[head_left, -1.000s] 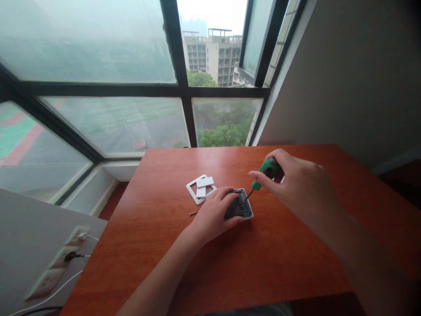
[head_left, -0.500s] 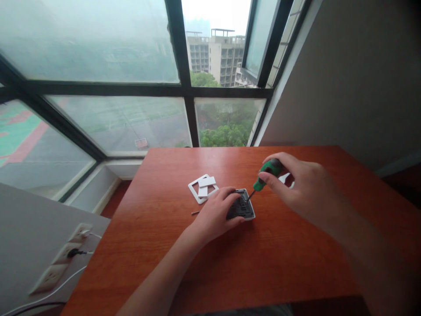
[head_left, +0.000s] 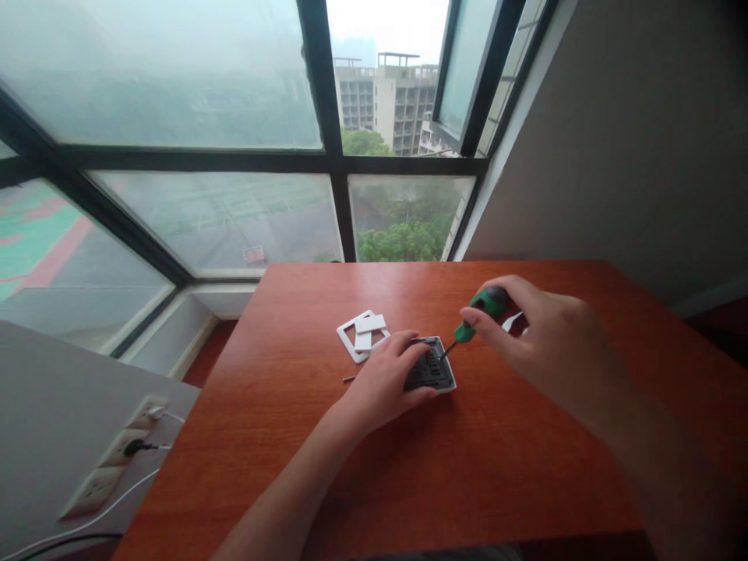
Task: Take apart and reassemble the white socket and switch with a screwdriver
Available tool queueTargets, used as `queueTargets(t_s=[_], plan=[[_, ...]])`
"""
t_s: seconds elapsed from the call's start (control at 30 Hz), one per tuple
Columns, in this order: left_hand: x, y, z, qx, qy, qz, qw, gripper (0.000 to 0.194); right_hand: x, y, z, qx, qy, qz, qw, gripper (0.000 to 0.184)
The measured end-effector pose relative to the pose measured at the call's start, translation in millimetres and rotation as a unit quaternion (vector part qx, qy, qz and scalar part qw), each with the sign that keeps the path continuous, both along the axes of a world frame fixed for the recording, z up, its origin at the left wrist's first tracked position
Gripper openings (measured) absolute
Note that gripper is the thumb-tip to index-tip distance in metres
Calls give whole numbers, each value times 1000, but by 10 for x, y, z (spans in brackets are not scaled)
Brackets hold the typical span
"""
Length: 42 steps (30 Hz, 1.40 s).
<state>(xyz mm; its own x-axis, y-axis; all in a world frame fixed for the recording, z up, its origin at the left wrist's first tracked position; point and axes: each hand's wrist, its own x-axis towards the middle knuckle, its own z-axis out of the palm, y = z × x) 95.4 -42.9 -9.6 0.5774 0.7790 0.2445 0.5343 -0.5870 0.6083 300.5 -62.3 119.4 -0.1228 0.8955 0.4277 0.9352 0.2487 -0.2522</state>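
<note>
My left hand (head_left: 382, 382) grips the left side of a wall switch (head_left: 431, 377), thumb along the near edge and fingers over the far side. The switch lies on the table with its dark grey inside facing up and a white rim around it. My right hand (head_left: 541, 335) is closed around the green and black handle of a screwdriver (head_left: 474, 315). The screwdriver leans down to the left, its tip at the dark inside of the switch. Left of the switch lies a white square frame (head_left: 346, 330) with two white flat plates (head_left: 370, 322) on it.
A thin metal rod (head_left: 349, 379) pokes out beside my left hand, partly hidden. Behind my right hand a white and dark object (head_left: 514, 322) is mostly covered. The brown table (head_left: 496, 467) stands by a window; wall sockets (head_left: 97, 491) with plugged-in cables are at the left.
The view has shifted very slightly. The screwdriver handle has turned a little in my right hand, with its tip still at the switch. My left hand keeps its hold.
</note>
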Motion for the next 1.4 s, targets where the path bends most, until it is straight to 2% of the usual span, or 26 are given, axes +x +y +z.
queueTargets(t_s=[0.1, 0.27, 0.4, 0.5, 0.63, 0.87, 1.1, 1.27, 1.4], plan=[[-107, 25, 87, 21, 11, 22, 999, 63, 44, -55, 74, 2, 73, 17, 997, 23], [-490, -16, 202, 47, 83, 68, 993, 35, 117, -75, 51, 3, 172, -10, 985, 26], [-820, -144, 174, 23, 190, 131, 973, 18, 167, -68, -51, -33, 202, 3, 979, 28], [-957, -216, 93, 7, 224, 126, 966, 13, 192, -77, -92, -45, 215, 4, 976, 30], [-986, -240, -3, 0, 229, 123, 966, 16, 201, -88, -98, -46, 219, 4, 975, 29], [-938, -214, -11, -14, 160, 94, 982, 17, 189, -91, -92, -42, 208, 7, 977, 26], [-907, -189, -106, -11, 125, 92, 988, 19, 183, -82, -135, -31, 184, 19, 982, 24], [-958, -325, 31, -23, 107, 93, 990, 19, 191, -89, -145, -35, 177, 23, 983, 24], [-884, -457, 116, -49, 165, 127, 977, 15, 173, -80, -148, -32, 174, 26, 984, 23]])
